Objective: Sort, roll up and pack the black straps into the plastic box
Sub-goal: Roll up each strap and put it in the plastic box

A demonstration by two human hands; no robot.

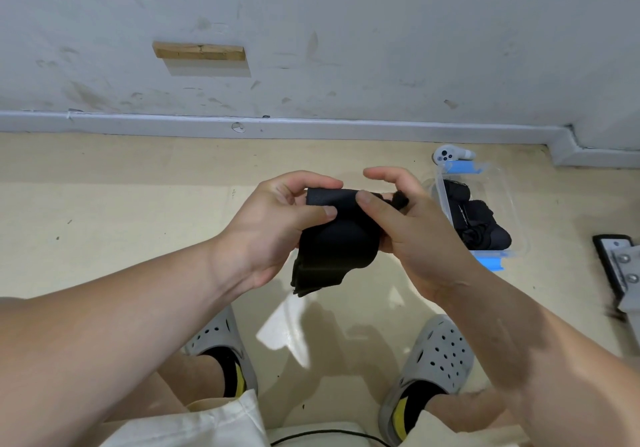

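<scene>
Black strap [334, 238] half-rolled, pinched between left hand [277, 225] and right hand [412, 235] — several rolls [481, 221] already lie in the plastic box [509, 204].

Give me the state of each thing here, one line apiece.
Black strap: in the air, partly rolled, lower end hanging loose.
Left hand: grips the strap.
Right hand: grips the same strap.
Plastic box: on the floor, uncovered.
Rolled straps: packed inside the box.

Left hand [273, 225] and right hand [408, 228] pinch one black strap [336, 242] over the floor [138, 187]; rolled straps [481, 221] in box [509, 204] at right.
</scene>
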